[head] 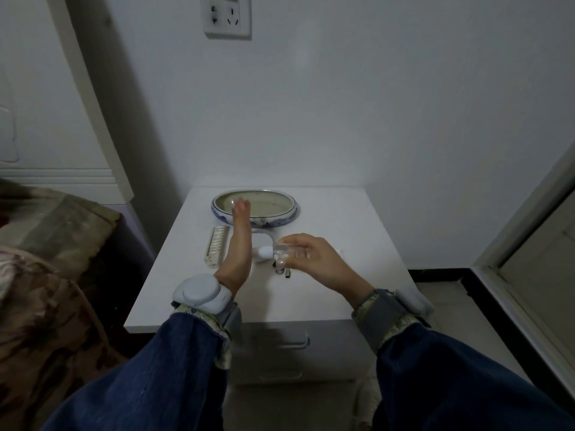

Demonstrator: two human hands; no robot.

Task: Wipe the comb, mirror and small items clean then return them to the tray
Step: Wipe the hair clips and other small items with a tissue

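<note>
My right hand (314,259) grips a small clear bottle with a white cap (281,251), held sideways with the cap pointing at my left hand. My left hand (238,241) is stretched out flat and edge-on, fingers straight, holding nothing, its fingertips over the near rim of the tray. The tray is an oval blue-and-white ceramic dish (280,220) at the back of the white nightstand. A pale comb (217,246) lies left of my left hand. A white-framed mirror (263,236) lies under my hands, mostly hidden. Small dark items (284,271) lie below the bottle.
The white nightstand (357,219) stands against the wall, with a drawer front below its near edge. A bed with a patterned brown blanket (46,275) is on the left. A door frame (529,244) is on the right. A wall socket (227,17) sits above.
</note>
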